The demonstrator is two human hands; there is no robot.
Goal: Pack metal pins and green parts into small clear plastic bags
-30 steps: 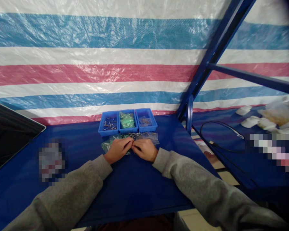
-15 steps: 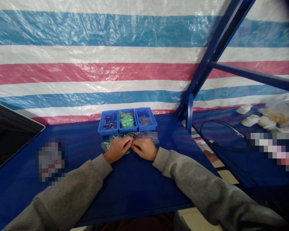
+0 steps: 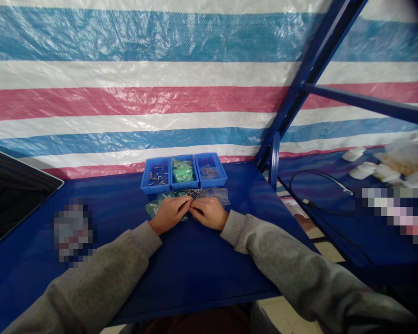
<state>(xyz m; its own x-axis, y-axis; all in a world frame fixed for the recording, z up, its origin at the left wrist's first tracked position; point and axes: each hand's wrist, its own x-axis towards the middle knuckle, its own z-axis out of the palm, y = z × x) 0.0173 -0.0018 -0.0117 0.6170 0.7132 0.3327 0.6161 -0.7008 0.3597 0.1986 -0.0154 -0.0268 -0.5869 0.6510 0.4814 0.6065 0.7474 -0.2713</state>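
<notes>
My left hand (image 3: 170, 213) and my right hand (image 3: 209, 213) meet at the fingertips, just in front of three joined blue bins. Both are closed, the fingers pinched together; whatever they pinch is hidden or too small to name. Under and beyond the left hand lie green-tinted plastic bags (image 3: 152, 208). A clear plastic bag (image 3: 223, 195) lies beyond the right hand. Loose metal pieces, like screws or pins (image 3: 194, 191), sit between the hands and the bins. The left bin (image 3: 155, 189) holds thin metal pins, the middle bin (image 3: 184, 184) green bagged items, the right bin (image 3: 214, 182) small clear bags.
The blue table (image 3: 195, 278) carries a dark screen (image 3: 14, 199) at far left and a blurred-out item (image 3: 73, 232). A blue metal frame (image 3: 273, 162) rises at the right. Beyond it, a second table bears a black cable (image 3: 320, 211) and white objects (image 3: 362, 170).
The view has shifted very slightly. Both hands keep the same pinched pose, and the bins and bags stay in place.
</notes>
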